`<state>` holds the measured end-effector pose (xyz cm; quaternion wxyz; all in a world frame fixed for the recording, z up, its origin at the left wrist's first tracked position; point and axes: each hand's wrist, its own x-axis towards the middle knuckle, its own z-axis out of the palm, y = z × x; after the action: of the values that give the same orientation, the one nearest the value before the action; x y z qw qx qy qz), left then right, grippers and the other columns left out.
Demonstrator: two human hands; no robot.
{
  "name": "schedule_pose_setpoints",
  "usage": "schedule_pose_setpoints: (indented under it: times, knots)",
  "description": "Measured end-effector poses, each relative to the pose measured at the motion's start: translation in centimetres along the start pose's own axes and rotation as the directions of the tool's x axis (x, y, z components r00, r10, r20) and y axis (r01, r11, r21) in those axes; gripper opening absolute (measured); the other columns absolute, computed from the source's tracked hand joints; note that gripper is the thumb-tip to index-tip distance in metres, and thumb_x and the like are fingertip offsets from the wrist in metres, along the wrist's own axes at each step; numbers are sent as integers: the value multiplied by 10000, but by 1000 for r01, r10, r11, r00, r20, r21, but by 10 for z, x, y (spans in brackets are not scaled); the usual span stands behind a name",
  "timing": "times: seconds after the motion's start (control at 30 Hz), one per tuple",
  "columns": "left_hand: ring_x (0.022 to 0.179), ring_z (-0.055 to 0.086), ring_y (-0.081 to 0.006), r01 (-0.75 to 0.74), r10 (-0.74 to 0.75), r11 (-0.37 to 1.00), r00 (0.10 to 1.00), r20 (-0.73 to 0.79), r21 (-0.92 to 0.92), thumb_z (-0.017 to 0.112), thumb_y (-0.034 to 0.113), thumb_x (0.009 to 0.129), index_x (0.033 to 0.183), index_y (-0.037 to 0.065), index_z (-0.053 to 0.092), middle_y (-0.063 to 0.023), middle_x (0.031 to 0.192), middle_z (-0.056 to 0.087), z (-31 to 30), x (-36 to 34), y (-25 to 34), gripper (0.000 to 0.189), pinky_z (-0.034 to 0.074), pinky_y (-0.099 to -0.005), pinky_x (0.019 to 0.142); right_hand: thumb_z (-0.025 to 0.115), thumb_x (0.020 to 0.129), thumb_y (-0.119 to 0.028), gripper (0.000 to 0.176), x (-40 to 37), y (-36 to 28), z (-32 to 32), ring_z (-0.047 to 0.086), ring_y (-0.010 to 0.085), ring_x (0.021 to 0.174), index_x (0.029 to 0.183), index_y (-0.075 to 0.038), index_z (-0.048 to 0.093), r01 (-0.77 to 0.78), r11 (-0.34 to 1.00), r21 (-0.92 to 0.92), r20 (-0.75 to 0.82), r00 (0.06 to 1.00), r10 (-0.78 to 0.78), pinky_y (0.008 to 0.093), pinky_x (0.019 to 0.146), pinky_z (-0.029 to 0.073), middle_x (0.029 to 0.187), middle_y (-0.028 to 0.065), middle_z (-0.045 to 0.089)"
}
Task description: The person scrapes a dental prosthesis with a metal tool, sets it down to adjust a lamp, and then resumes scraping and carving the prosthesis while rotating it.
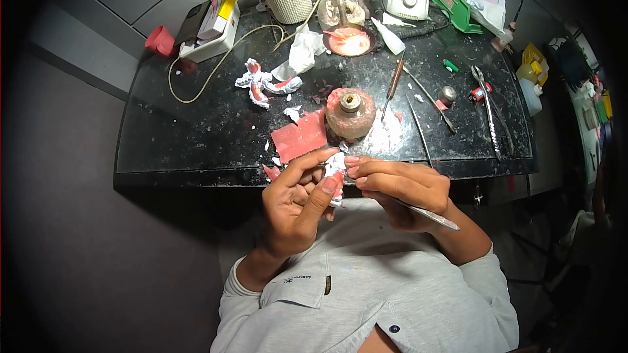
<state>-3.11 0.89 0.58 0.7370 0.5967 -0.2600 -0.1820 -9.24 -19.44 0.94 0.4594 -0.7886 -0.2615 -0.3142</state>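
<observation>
Just in front of the bench edge, my left hand (288,212) is closed around a small white plaster dental piece with pink wax (336,163) on it. My right hand (412,189) has its fingertips against the piece's right side. A flat metal wax knife (433,217) is gripped in that same hand, one end jutting out below the palm; its other end is hidden by the fingers. Right beyond the hands lie a pink wax sheet (297,138) and a round, wax-smeared spirit lamp (350,121).
More plaster-and-wax pieces (258,84) lie at the left. A pan of pink wax (350,40) stands at the back. Rightward are a brown-handled tool (395,80), thin metal tools (418,121) and a long metal tool (487,111). A cable (212,82) loops at left.
</observation>
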Motion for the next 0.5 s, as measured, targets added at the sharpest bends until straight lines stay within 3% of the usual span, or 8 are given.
schedule_pose_setpoints:
  times: [0.1,0.17,0.5]
  knots:
    - [612,583,-58,33,-33,999,999,15,-39,585,103,1033,1348,-102,521,-112,921,672,-1,0,0,381,439,-175,483,770,746,103,291,1,-2,-1,739,348,1035,1021,88,676,-2,1000,19,12,1000,2,379,863,624,1052,240,721]
    - [601,584,-63,47,-46,997,999,22,-64,582,112,1037,1352,-102,516,-116,913,677,-1,0,-1,387,437,-178,480,707,843,118,205,1,-4,-1,742,359,1027,1029,46,663,-30,1000,4,12,999,30,423,877,630,1037,210,736]
    - [567,610,-131,119,-97,958,991,96,-260,529,180,1067,1376,-105,469,-145,848,681,-4,1,-3,424,468,-215,472,692,859,124,195,1,-8,1,743,347,1029,1032,42,659,-38,999,9,-7,999,38,420,883,626,1030,201,737]
